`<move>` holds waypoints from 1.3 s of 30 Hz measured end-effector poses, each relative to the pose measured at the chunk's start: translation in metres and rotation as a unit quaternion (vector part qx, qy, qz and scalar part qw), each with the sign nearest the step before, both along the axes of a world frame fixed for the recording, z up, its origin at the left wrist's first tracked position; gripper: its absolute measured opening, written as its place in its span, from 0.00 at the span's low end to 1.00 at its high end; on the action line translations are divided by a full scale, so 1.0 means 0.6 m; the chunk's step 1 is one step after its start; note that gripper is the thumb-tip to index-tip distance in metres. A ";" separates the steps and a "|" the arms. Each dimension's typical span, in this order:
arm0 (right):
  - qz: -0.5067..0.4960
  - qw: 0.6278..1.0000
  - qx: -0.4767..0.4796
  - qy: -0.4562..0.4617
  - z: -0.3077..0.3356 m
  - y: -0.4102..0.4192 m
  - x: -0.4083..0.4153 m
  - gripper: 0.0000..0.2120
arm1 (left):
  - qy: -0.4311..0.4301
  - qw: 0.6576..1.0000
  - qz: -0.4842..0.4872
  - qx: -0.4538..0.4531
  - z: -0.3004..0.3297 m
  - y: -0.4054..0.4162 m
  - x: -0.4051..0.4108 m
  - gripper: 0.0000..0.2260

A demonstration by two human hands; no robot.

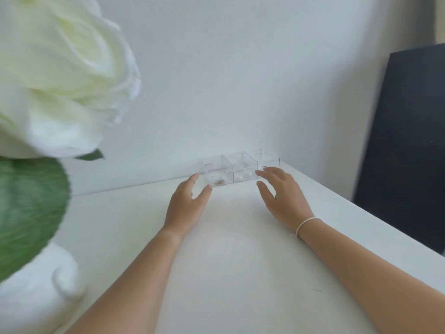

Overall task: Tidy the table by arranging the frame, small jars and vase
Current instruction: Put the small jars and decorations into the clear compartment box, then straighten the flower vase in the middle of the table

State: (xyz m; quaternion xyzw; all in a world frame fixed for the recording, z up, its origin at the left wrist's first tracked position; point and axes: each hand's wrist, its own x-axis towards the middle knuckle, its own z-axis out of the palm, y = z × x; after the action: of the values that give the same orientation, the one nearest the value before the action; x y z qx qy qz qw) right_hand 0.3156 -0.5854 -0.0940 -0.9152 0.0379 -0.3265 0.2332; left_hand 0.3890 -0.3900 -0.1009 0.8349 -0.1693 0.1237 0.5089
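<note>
A row of three small clear square jars [237, 168] stands against the wall at the back of the white table [240, 261], with small items inside. My left hand [186, 204] is spread open at the row's left end, fingertips at the leftmost jar. At the right end my right hand [283, 194] is open too, fingers near the rightmost jar. Neither hand grips anything. A white vase [36, 297] with a large cream flower [60, 68] and a green leaf [26, 213] fills the near left. No frame is in view.
A white wall runs behind the table. A dark flat panel [404, 145] leans beyond the table's right edge. I wear a white band on my right wrist.
</note>
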 end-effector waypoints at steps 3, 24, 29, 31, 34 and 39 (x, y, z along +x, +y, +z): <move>0.022 1.000 0.011 0.002 -0.001 0.042 -0.043 0.16 | 0.014 1.000 -0.011 -0.022 -0.004 0.031 -0.055 0.23; 0.114 0.993 0.028 0.033 -0.007 0.249 -0.228 0.16 | 0.043 0.996 -0.043 -0.060 -0.019 0.254 -0.311 0.17; 0.134 0.990 0.035 0.040 -0.011 0.291 -0.239 0.16 | -0.022 0.998 -0.011 -0.063 -0.009 0.321 -0.338 0.10; 0.142 0.988 0.042 0.039 -0.012 0.308 -0.241 0.17 | -0.047 0.996 0.023 -0.069 -0.005 0.351 -0.343 0.07; 0.160 0.985 0.054 0.035 -0.014 0.336 -0.239 0.17 | -0.073 0.991 0.064 -0.096 -0.002 0.389 -0.345 0.06; 0.197 0.978 0.065 0.033 -0.020 0.385 -0.227 0.22 | -0.072 0.986 0.104 -0.111 0.004 0.427 -0.339 0.10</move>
State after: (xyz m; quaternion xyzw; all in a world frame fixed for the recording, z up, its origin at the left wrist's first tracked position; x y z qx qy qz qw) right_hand 0.1794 -0.3547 -0.1059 -0.8980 -0.1137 -0.2403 0.3507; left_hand 0.1857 -0.1340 -0.0985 0.7752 -0.1027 0.2539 0.5693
